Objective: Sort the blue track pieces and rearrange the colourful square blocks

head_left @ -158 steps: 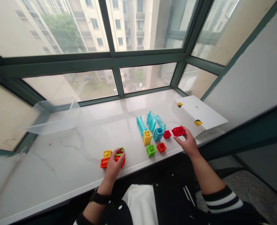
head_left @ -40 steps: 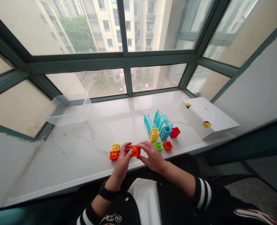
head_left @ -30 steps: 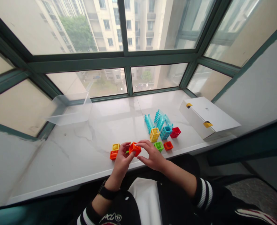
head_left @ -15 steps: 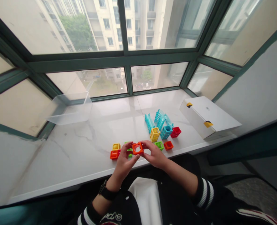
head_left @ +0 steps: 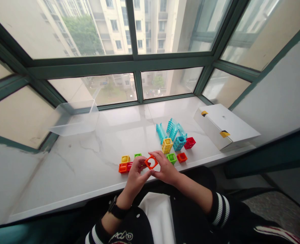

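Note:
An orange cube-shaped toy block [head_left: 152, 157] with a round opening is held up between both hands. The fingers of my left hand [head_left: 137, 176] are closed on its left side, and my right hand [head_left: 166, 171] pinches it from the right. Left of the hands sit a yellow block [head_left: 125, 158] and, in front of it, an orange block [head_left: 122, 167] beside a red piece partly covered by my left hand. A green block [head_left: 138, 155] shows just behind the left fingers. Close to my right hand are a green block [head_left: 171, 158] and an orange-red block [head_left: 182, 157].
Farther back are a tall yellow block [head_left: 167, 145], a blue block [head_left: 179, 143], a red block [head_left: 190, 143] and several light-blue track-like pieces [head_left: 172, 127]. A clear plastic bin [head_left: 76, 130] stands at the back left, a white box [head_left: 231, 127] at the right. Windows border the marble-patterned sill [head_left: 88, 166].
The orange block has been turned between my fingers, so its round opening now faces me more fully and sits tilted. My hands have shifted only slightly.

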Action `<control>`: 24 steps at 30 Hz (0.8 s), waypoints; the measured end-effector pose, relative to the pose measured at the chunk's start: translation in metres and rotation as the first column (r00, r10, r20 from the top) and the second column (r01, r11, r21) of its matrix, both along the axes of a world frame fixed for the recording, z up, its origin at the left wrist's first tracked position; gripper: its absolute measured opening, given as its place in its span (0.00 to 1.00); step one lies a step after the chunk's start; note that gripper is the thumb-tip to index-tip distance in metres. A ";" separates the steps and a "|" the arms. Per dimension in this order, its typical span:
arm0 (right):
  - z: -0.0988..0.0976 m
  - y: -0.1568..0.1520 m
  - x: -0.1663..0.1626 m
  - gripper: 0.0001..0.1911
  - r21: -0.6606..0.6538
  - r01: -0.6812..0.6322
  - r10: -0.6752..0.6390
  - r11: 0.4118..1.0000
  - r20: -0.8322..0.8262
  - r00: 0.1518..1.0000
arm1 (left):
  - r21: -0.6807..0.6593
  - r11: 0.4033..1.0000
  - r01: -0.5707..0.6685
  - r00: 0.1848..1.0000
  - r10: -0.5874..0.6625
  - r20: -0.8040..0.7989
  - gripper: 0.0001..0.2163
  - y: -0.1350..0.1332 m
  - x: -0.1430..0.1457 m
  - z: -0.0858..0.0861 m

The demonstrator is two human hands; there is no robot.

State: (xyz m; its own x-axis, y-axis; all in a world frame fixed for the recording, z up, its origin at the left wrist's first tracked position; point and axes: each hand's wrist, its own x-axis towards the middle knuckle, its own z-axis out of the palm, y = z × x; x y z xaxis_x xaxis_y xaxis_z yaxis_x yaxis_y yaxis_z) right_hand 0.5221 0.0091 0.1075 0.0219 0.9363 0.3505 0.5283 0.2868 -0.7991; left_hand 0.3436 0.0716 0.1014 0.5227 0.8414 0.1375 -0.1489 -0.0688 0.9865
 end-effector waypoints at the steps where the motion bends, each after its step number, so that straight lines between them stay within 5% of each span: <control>1: -0.001 0.000 -0.001 0.41 0.002 0.000 0.000 1.000 0.005 1.000 | -0.018 1.000 0.011 1.000 -0.011 0.000 0.20 -0.001 0.000 0.000; 6: 0.003 -0.001 0.004 0.39 0.034 0.045 -0.045 0.998 0.016 0.999 | -0.109 0.992 0.055 0.998 -0.057 -0.010 0.27 -0.003 -0.002 -0.002; 10: 0.010 -0.012 0.029 0.38 0.111 0.135 -0.140 0.985 0.044 0.989 | 0.094 0.995 0.026 0.975 -0.005 -0.221 0.22 0.008 -0.008 -0.011; 15: 0.016 -0.040 0.078 0.33 0.163 0.322 -0.333 0.933 0.046 0.942 | 0.492 0.866 0.093 0.727 0.278 -0.628 0.18 0.026 -0.020 -0.038; 19: 0.007 -0.064 0.114 0.31 0.124 0.465 -0.477 0.877 0.103 0.873 | 0.565 0.802 0.197 0.585 0.366 -0.724 0.19 0.031 -0.027 -0.056; 24: -0.017 -0.082 0.140 0.31 0.088 0.543 -0.550 0.835 0.160 0.820 | 0.587 0.761 0.275 0.514 0.400 -0.759 0.21 0.033 -0.030 -0.063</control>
